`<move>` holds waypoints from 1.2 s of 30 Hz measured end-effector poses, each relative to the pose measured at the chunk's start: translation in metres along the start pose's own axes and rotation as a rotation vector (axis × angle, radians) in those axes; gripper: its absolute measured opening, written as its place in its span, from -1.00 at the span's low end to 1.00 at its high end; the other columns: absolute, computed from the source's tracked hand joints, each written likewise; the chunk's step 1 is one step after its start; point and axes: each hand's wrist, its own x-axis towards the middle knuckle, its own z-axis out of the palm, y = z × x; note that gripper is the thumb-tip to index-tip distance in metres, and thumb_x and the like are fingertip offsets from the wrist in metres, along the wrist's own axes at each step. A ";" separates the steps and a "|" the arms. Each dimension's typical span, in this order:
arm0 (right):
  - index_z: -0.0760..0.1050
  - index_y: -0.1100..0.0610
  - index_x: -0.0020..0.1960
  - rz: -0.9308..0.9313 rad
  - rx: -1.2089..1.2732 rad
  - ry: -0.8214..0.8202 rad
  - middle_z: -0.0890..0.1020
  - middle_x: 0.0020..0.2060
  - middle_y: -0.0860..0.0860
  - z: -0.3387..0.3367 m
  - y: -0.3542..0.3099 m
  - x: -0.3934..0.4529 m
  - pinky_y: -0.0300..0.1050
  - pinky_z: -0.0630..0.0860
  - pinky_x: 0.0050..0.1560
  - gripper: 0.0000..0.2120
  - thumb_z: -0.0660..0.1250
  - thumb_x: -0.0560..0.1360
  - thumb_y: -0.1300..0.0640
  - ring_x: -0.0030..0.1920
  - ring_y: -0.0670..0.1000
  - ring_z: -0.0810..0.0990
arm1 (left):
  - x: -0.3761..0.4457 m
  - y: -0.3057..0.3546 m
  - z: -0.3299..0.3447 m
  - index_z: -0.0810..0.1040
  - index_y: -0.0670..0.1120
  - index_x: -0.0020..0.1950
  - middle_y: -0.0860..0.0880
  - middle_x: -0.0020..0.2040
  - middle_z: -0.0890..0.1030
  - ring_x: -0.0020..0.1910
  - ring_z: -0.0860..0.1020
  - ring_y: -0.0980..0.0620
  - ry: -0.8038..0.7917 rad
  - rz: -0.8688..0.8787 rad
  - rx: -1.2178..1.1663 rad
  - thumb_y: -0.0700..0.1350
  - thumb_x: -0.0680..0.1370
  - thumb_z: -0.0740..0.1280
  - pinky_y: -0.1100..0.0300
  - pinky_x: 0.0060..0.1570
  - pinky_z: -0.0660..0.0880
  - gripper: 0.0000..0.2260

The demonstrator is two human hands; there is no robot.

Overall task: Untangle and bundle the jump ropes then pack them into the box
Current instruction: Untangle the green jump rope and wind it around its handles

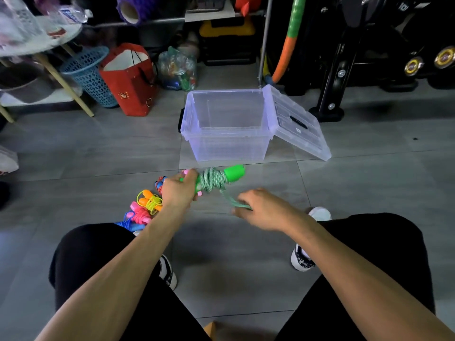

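My left hand (pixel 178 190) grips the handles of a green jump rope (pixel 214 179), whose speckled green cord is wound in coils around them. My right hand (pixel 261 207), blurred, pinches the loose end of that cord just below and to the right of the coils. On the floor by my left knee lies a pile of other jump ropes (pixel 145 207) in orange, yellow, pink and blue. A clear plastic box (pixel 226 146) stands open and empty on the tiles ahead, with its lid (pixel 298 124) leaning against its right side.
A red paper bag (pixel 128 80), a blue mesh basket (pixel 88 70) and a bag of toys (pixel 177 70) stand behind the box at left. Black exercise equipment (pixel 339 70) is at the back right. My shoes (pixel 305 257) rest on grey floor tiles.
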 end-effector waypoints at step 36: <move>0.52 0.11 0.02 -0.054 0.432 0.575 0.62 -0.34 -0.04 -0.008 -0.004 0.009 -0.35 0.33 -0.37 -0.92 0.32 0.52 0.19 -0.46 -0.12 0.44 | -0.011 0.012 0.002 0.37 -0.06 -0.21 0.04 -0.54 0.39 -0.69 0.22 0.22 -0.420 -0.540 -0.737 0.11 0.65 0.17 0.40 -0.72 0.16 -0.67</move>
